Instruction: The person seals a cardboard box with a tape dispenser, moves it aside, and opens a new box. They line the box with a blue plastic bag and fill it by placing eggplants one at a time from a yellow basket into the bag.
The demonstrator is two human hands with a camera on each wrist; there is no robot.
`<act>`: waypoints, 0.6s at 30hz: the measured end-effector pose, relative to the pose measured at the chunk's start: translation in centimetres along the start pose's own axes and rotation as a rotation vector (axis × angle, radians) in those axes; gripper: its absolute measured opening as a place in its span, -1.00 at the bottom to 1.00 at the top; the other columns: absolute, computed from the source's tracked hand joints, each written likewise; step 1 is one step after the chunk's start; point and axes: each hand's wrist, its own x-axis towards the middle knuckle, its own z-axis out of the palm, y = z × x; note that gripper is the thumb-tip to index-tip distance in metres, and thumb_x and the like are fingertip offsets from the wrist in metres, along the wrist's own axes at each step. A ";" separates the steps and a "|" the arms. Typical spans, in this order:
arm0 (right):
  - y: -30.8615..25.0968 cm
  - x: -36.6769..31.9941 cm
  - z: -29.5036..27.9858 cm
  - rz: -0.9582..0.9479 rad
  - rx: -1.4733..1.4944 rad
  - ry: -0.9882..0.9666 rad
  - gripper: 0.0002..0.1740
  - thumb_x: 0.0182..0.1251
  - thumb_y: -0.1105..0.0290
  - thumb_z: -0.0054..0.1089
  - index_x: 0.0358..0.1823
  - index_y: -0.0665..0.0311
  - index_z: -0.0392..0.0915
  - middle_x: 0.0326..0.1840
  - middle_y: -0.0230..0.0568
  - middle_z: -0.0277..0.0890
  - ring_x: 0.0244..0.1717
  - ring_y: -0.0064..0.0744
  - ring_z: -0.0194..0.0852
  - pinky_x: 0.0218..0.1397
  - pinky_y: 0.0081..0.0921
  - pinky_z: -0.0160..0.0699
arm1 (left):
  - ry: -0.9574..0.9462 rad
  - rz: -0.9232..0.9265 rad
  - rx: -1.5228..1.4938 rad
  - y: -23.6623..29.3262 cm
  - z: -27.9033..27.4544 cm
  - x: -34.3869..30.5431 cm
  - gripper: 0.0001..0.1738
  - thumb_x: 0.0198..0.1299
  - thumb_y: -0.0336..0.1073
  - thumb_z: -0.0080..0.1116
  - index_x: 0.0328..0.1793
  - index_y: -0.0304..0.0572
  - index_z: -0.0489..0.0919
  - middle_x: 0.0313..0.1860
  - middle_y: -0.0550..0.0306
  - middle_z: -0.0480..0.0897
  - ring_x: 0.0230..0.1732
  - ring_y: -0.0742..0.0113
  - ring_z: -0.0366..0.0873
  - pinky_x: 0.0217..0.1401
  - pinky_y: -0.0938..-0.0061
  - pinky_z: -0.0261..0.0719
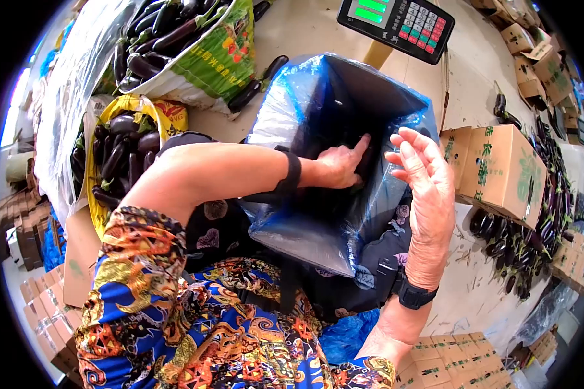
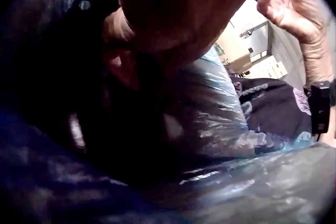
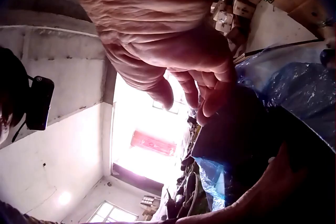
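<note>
A carton lined with blue plastic (image 1: pixel 276 107) stands open at the person's lap, its inside very dark. My left hand (image 1: pixel 337 165) reaches down into it with the index finger extended; the lower fingers fade into shadow. In the left wrist view, this hand (image 2: pixel 163 19) hangs over dark contents, where a glossy dark shape (image 2: pixel 77 132) catches the light. My right hand (image 1: pixel 428 188) is raised beside the carton's right rim, fingers loosely bent and holding nothing. The right wrist view shows the same hand (image 3: pixel 173 56) with its fingers apart from the liner (image 3: pixel 299 90).
Eggplants fill a green-and-white sack (image 1: pixel 220 55) and a yellow bag (image 1: pixel 175 117) at left. A scale display (image 1: pixel 396 26) stands beyond the carton. At right are a printed cardboard box (image 1: pixel 499 172) and many loose eggplants (image 1: pixel 499 243). Stacked cartons (image 1: pixel 457 363) lie at lower right.
</note>
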 end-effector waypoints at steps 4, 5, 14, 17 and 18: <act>0.1 0.1 0.8 -0.022 -0.041 -0.052 -0.61 0.50 0.20 0.21 0.20 0.30 0.57 0.07 -0.28 0.65 -0.04 -0.53 0.63 0.03 -0.59 0.52 | 0.041 -0.124 -0.141 0.6 -0.2 0.9 0.17 0.15 -0.04 0.35 0.69 -0.28 -0.16 0.15 -0.39 0.61 0.17 -0.27 0.61 0.24 0.07 0.58; -0.3 0.0 1.1 -0.011 0.026 -0.041 -0.62 0.48 0.30 0.24 0.19 0.38 0.54 0.02 -0.28 0.62 -0.08 -0.54 0.57 0.01 -0.58 0.51 | 0.051 -0.154 -0.130 0.6 0.4 1.1 0.18 0.15 0.02 0.34 0.68 -0.32 -0.14 0.16 -0.37 0.61 0.19 -0.26 0.60 0.25 0.08 0.58; 0.0 0.0 0.8 -0.067 -0.021 0.000 -0.66 0.48 0.32 0.24 0.17 0.36 0.56 -0.02 -0.30 0.64 -0.13 -0.57 0.58 -0.05 -0.61 0.48 | 0.170 -0.318 -0.242 0.4 1.4 2.7 -0.11 0.07 0.14 0.37 0.38 -0.38 0.44 0.16 -0.32 0.63 0.23 -0.15 0.60 0.28 0.14 0.57; 0.1 0.1 0.8 -0.077 -0.003 0.002 -0.66 0.49 0.32 0.24 0.16 0.36 0.57 -0.05 -0.31 0.65 -0.14 -0.59 0.58 -0.06 -0.63 0.48 | 0.152 -0.344 -0.270 -0.3 -0.5 3.1 -0.17 0.03 0.18 0.39 0.24 -0.38 0.57 0.16 -0.33 0.64 0.20 -0.10 0.64 0.23 0.19 0.61; 0.2 0.1 0.7 -0.073 0.011 0.010 -0.66 0.49 0.31 0.24 0.15 0.36 0.57 -0.06 -0.32 0.65 -0.14 -0.59 0.58 -0.07 -0.63 0.47 | 0.150 -0.338 -0.281 -1.1 -1.5 3.3 -0.21 0.02 0.20 0.39 0.17 -0.38 0.62 0.16 -0.34 0.64 0.19 -0.07 0.66 0.20 0.22 0.63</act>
